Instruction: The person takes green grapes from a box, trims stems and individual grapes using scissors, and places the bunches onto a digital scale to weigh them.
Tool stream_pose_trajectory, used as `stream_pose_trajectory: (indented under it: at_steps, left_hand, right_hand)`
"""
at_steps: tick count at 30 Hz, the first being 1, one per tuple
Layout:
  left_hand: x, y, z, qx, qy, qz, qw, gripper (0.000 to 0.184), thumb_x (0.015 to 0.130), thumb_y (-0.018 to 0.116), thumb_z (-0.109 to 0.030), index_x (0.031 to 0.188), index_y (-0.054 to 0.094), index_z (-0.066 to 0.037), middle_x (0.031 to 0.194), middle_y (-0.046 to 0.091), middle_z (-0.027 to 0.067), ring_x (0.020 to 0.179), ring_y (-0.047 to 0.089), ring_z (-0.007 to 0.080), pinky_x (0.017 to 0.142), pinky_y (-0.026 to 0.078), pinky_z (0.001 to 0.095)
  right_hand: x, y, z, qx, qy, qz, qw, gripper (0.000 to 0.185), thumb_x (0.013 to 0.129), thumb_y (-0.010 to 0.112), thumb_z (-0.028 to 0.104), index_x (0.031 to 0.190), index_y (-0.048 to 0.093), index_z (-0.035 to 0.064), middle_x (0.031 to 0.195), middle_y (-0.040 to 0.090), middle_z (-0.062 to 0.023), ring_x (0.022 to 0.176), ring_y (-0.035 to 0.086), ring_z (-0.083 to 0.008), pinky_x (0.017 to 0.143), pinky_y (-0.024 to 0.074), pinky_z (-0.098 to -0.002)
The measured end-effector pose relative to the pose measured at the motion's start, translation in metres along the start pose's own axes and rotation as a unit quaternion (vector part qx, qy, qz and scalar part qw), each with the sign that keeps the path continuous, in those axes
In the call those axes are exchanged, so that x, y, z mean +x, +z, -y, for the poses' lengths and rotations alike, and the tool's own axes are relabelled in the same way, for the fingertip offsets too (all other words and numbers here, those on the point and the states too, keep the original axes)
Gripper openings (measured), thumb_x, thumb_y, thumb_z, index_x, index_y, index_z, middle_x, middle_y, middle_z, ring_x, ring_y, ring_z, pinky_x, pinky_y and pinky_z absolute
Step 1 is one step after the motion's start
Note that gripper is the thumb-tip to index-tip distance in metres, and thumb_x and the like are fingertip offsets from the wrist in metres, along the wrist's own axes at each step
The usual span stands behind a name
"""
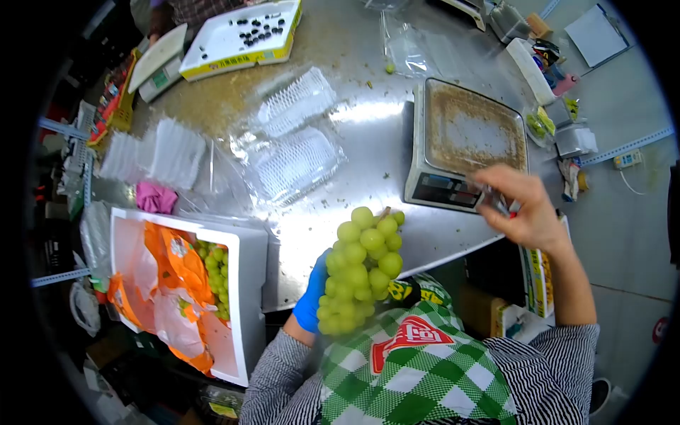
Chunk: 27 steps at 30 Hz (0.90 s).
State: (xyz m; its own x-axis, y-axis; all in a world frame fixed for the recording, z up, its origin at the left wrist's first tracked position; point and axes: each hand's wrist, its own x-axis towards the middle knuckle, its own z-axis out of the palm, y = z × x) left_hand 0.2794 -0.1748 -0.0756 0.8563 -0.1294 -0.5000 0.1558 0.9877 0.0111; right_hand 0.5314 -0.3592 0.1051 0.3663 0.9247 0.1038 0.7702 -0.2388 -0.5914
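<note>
A large bunch of green grapes (361, 265) hangs in front of my apron, its stem end pointing up and away. My left hand (309, 297), in a blue glove, is closed around its left side; the fingers are mostly hidden behind the grapes. My bare right hand (523, 209) is raised at the near right corner of the scale (476, 131), fingers closed on a small metallic tool (496, 203). Blur keeps me from telling its kind. The scale's tray is stained brown, with no item on it.
At left, a white foam box (256, 283) holds orange-wrapped grapes. Clear packs with white netting (294, 163) lie on the steel table (361, 177). Beyond them are a tray of dark fruit (237, 60), another scale (159, 74) and a person's plaid clothing (205, 10).
</note>
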Motion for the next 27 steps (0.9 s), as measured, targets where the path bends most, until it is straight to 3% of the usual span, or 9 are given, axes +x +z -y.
stream_pose_trajectory:
  at_steps: [3,4,8,11,14,20,26,27]
  left_hand:
    - [0.019,0.038,-0.006,-0.049,0.026,0.103,0.993,0.050,0.101,0.042,-0.038,0.141,0.042,-0.008,0.136,0.051,0.0128,0.119,0.056,0.0262,0.100,0.050,0.0408]
    - [0.026,0.048,-0.006,-0.054,0.031,0.135,0.989,0.047,0.101,0.043,-0.038,0.139,0.044,-0.011,0.135,0.052,0.0122,0.117,0.057,0.0261,0.095,0.052,0.0414]
    - [0.045,0.089,-0.009,0.044,0.059,0.094,0.993,0.052,0.098,0.043,-0.040,0.139,0.044,-0.007,0.131,0.055,0.0166,0.111,0.060,0.0297,0.090,0.053,0.0425]
    - [0.059,0.071,-0.011,0.052,0.017,0.089,0.995,0.052,0.098,0.045,-0.037,0.140,0.042,-0.007,0.128,0.057,0.0177,0.110,0.061,0.0306,0.091,0.053,0.0428]
    - [0.067,0.046,-0.005,0.082,0.038,0.040,0.995,0.047,0.098,0.048,-0.030,0.136,0.046,-0.002,0.125,0.059,0.0172,0.109,0.061,0.0288,0.093,0.052,0.0422]
    - [0.071,0.117,0.017,0.168,0.028,0.065,0.983,0.048,0.098,0.049,-0.027,0.135,0.048,0.003,0.133,0.056,0.0182,0.119,0.057,0.0279,0.104,0.045,0.0401]
    - [0.075,0.127,0.029,0.284,0.070,0.042,0.955,0.052,0.098,0.048,-0.028,0.138,0.045,0.005,0.134,0.054,0.0193,0.121,0.055,0.0287,0.105,0.043,0.0403]
    - [0.079,0.122,0.029,0.253,0.066,0.087,0.961,0.052,0.098,0.048,-0.028,0.137,0.045,0.005,0.133,0.055,0.0191,0.120,0.056,0.0287,0.105,0.044,0.0407]
  right_hand:
    - [-0.043,0.026,-0.030,0.116,0.107,-0.015,0.987,0.039,0.074,0.073,0.004,0.111,0.063,-0.0022,0.098,0.067,-0.0136,0.080,0.066,-0.0224,0.073,0.0519,-0.0305]
    - [-0.051,0.029,-0.033,0.144,0.134,-0.004,0.980,0.039,0.075,0.074,0.005,0.111,0.063,-0.0025,0.098,0.067,-0.0134,0.079,0.065,-0.0219,0.073,0.0517,-0.0305]
    - [-0.071,0.035,-0.061,0.192,0.131,-0.049,0.971,0.039,0.075,0.074,0.004,0.112,0.064,-0.0020,0.100,0.067,-0.0141,0.080,0.066,-0.0232,0.073,0.0517,-0.0305]
    - [-0.072,0.023,-0.070,0.209,0.101,-0.057,0.971,0.039,0.075,0.074,0.004,0.112,0.064,-0.0021,0.099,0.067,-0.0145,0.081,0.066,-0.0243,0.073,0.0520,-0.0309]
    - [-0.070,0.006,-0.073,0.199,0.053,-0.054,0.977,0.038,0.075,0.075,0.004,0.111,0.065,-0.0023,0.097,0.068,-0.0145,0.082,0.068,-0.0252,0.074,0.0536,-0.0311]
    - [-0.070,-0.009,-0.085,0.198,-0.020,-0.048,0.979,0.035,0.073,0.075,0.003,0.107,0.066,-0.0005,0.097,0.068,-0.0146,0.084,0.069,-0.0268,0.074,0.0567,-0.0326]
    - [-0.068,-0.019,-0.096,0.180,-0.075,-0.028,0.980,0.035,0.072,0.075,0.003,0.106,0.067,0.0007,0.096,0.069,-0.0135,0.080,0.069,-0.0266,0.070,0.0576,-0.0324]
    - [-0.068,-0.019,-0.097,0.182,-0.075,-0.022,0.980,0.035,0.072,0.075,0.004,0.105,0.067,0.0005,0.095,0.069,-0.0134,0.080,0.069,-0.0264,0.069,0.0576,-0.0323]
